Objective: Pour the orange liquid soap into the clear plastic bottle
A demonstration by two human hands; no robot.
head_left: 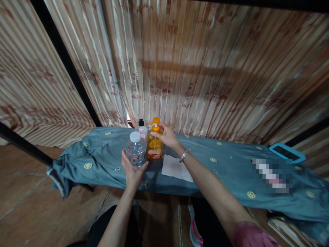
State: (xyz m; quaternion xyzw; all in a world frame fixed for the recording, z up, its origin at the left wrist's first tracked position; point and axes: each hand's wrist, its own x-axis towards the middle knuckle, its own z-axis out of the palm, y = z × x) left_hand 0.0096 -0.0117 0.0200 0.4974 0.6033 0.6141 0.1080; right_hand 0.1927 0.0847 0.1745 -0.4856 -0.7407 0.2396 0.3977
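Note:
My left hand (133,173) is wrapped round the lower part of a clear plastic bottle (136,151) with a white cap. Just to its right stands an orange pump bottle (154,145), its neck gripped by the fingers of my right hand (167,135) below the orange pump head. Behind these two, a bottle with a black cap (142,128) is partly hidden. All three stand close together on the cloth. A white sheet of paper (176,168) lies under my right forearm, near the front edge.
A grey-blue cloth with yellow prints (205,156) covers the long narrow table. At the right lie a light-blue framed device (287,152) and a blurred-out item (272,175). A striped curtain (174,68) hangs behind, with dark metal poles (66,61) at the sides.

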